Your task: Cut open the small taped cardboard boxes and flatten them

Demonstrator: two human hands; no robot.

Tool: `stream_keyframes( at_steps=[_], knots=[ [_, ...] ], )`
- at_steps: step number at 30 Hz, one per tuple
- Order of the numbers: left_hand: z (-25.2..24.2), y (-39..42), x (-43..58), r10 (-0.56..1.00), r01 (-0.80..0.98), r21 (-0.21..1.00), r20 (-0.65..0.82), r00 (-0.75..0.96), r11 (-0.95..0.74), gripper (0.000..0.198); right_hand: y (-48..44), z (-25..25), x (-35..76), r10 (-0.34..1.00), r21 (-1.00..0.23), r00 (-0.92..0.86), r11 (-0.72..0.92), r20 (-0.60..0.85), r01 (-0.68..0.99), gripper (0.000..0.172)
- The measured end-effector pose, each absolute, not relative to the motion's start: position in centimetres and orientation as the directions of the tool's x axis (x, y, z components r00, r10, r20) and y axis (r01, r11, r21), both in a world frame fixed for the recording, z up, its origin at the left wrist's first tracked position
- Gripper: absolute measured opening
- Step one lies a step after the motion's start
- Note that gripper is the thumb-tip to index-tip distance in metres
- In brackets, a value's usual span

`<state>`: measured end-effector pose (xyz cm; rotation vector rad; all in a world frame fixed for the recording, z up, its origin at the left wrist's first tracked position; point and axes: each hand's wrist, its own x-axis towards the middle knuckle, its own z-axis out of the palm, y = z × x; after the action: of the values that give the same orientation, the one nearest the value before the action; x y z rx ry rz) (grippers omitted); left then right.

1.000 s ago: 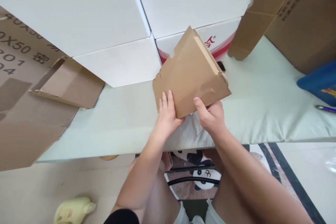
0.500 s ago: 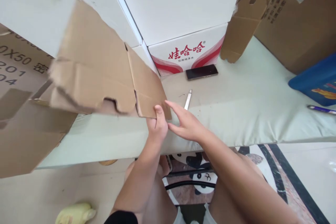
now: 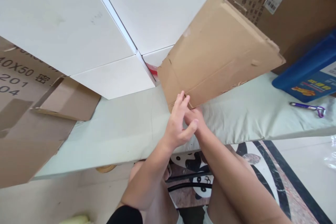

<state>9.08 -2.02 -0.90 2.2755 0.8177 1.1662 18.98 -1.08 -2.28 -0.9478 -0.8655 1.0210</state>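
Observation:
A folded piece of brown cardboard (image 3: pixel 215 49) tilts up to the right over the covered bench. Its lower edge is in my right hand (image 3: pixel 194 114), whose fingers are partly hidden behind the sheet and behind my other hand. My left hand (image 3: pixel 178 124) crosses in front with its fingers stretched out and its thumb apart. Those fingertips rest against or just before the cardboard's lower corner; I cannot tell if they press on it. The cardboard hides the phone and the white cutter-like tool seen on the bench earlier.
White boxes (image 3: pixel 118 73) stand along the back of the pale green bench cover (image 3: pixel 126 133). Large printed cartons flank it, one on the left (image 3: pixel 18 119), one on the right (image 3: pixel 301 17). A blue container (image 3: pixel 301 73) and a purple pen-like item (image 3: pixel 304 106) are at the right.
The cardboard has swung from the left side over to the right and turned its other face. Its hold passed from my left hand to my right; my left hand has come off it.

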Motion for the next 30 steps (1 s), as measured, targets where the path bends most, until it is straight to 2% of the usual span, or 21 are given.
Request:
stream_keyframes(
  at_steps=[3, 5, 7, 9, 11, 16, 22, 26, 30],
  knots=[
    [-2.0, -1.2, 8.6, 0.752, 0.262, 0.707, 0.583, 0.309, -0.656, 0.054, -1.3, -1.3, 21.1, 0.910, -0.974, 0.402, 0.173, 0.101, -0.148, 0.033],
    [-3.3, -0.5, 7.9, 0.803, 0.287, 0.752, 0.531, 0.271, -0.594, 0.049, -1.9, -0.7, 23.2, 0.837, -0.985, 0.533, 0.168, 0.122, -0.038, 0.045],
    [-4.8, 0.5, 7.2, 0.854, 0.336, 0.789, 0.439, 0.278, -0.515, 0.049, -2.6, -0.3, 25.5, 0.677, -0.975, 0.703, 0.125, 0.220, 0.185, 0.054],
    [-6.1, 1.5, 6.6, 0.901, 0.410, 0.807, 0.331, 0.281, -0.425, 0.050, -3.0, -0.3, 28.0, 0.534, -0.931, 0.776, 0.061, 0.336, 0.361, 0.060],
    [-7.1, 2.4, 6.3, 0.929, 0.467, 0.811, 0.246, 0.276, -0.353, 0.050, -3.2, -0.6, 30.2, 0.489, -0.905, 0.785, 0.026, 0.381, 0.424, 0.060],
    [-8.3, 3.3, 6.2, 0.927, 0.509, 0.800, 0.144, 0.347, -0.316, 0.054, -3.0, -2.5, 34.1, 0.471, -0.869, 0.787, -0.081, 0.399, 0.489, 0.053],
    [-8.7, 2.7, 6.1, 0.858, 0.542, 0.719, 0.148, 0.492, -0.434, 0.055, -1.6, -4.0, 36.9, 0.388, -0.855, 0.824, -0.144, 0.413, 0.497, 0.051],
    [-8.9, 2.6, 6.2, 0.844, 0.623, 0.609, 0.158, 0.512, -0.492, 0.057, 0.4, -4.3, 39.1, 0.414, -0.850, 0.821, -0.177, 0.393, 0.496, 0.048],
    [-9.0, 2.7, 6.3, 0.854, 0.677, 0.563, 0.109, 0.508, -0.474, 0.061, 3.1, -4.6, 41.2, 0.467, -0.843, 0.813, -0.224, 0.348, 0.489, 0.046]
  ],
)
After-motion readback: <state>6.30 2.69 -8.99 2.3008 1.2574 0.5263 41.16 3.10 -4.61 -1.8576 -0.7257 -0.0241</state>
